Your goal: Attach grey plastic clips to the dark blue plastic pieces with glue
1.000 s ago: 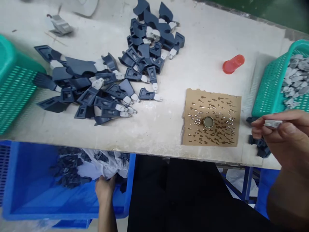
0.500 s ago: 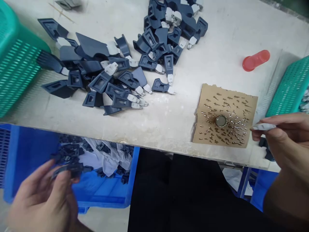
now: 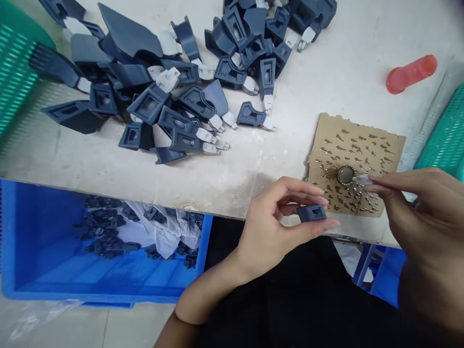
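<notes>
Between the thumb and fingers of my left hand (image 3: 279, 227) is a dark grey plastic part (image 3: 311, 213) with a rectangular opening facing up. My right hand (image 3: 424, 198) pinches a small light grey plastic piece (image 3: 363, 180). The tip of that piece is at the rim of a bottle cap (image 3: 345, 175); whether it touches cannot be made out. The cap sits on a square of brown cardboard (image 3: 357, 130) spotted with shiny wet-looking drops. On the table, several dark grey parts joined to light grey tips (image 3: 188, 140) lie in a heap.
A blue bin (image 3: 43, 285) below the table edge at left holds dark parts and white sheeting. Green baskets stand at the left (image 3: 14, 72) and right (image 3: 440, 140) of the table (image 3: 152, 183). A red, flanged cylindrical object (image 3: 411, 74) lies behind the cardboard.
My left hand has moved from over the blue bin to the cardboard, bringing the dark grey part. My right hand has brought the light grey piece left to the cap. The view has shifted.
</notes>
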The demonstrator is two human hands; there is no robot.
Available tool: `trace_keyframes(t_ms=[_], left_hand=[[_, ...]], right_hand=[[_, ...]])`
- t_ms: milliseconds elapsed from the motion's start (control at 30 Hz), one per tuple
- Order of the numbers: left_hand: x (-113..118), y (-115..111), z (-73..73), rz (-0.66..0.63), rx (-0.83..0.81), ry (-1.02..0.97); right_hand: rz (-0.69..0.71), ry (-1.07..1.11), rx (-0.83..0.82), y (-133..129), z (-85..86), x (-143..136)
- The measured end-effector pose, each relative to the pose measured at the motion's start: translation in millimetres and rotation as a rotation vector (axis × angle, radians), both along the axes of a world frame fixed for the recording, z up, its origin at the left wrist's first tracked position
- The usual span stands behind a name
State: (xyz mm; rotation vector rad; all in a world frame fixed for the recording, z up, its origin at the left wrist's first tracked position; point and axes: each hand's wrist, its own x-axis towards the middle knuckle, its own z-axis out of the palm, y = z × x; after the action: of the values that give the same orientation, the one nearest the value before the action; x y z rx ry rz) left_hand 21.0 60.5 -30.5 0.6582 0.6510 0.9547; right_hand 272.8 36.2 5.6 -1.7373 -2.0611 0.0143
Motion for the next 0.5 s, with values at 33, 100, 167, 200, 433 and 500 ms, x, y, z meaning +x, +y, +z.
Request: trace_keyframes(t_ms=[33,100,167,200,433,500], left_hand=[[0.2,-0.7,0.0,0.007,0.023,0.021],[0.7,-1.7,-0.9,0.03,0.093,0.051],[0.9,-2.0,-2.5,0.04,0.159,0.074],[0.7,-1.8,-3.4,0.038,0.177,0.09],[-2.2,1.2,-6.3,0.039,0.214,0.136],[-1.4,1.3,-5.8,0.053,0.193,0.135]], right_hand=[[0.058,-0.023,0.044,1.3,-1.6,1.9],[0.13,-0.043,0.089,3.3,-4.3,3.9],[0.163,-0.051,0.094,4.5,-5.9,4.3],[0.175,-0.051,0.091,5.0,-6.3,4.3],[0.172,-0.073,0.065,8.2,-6.5,3.5],[0.158,-0.078,0.056,7.3,-5.4,1.6]])
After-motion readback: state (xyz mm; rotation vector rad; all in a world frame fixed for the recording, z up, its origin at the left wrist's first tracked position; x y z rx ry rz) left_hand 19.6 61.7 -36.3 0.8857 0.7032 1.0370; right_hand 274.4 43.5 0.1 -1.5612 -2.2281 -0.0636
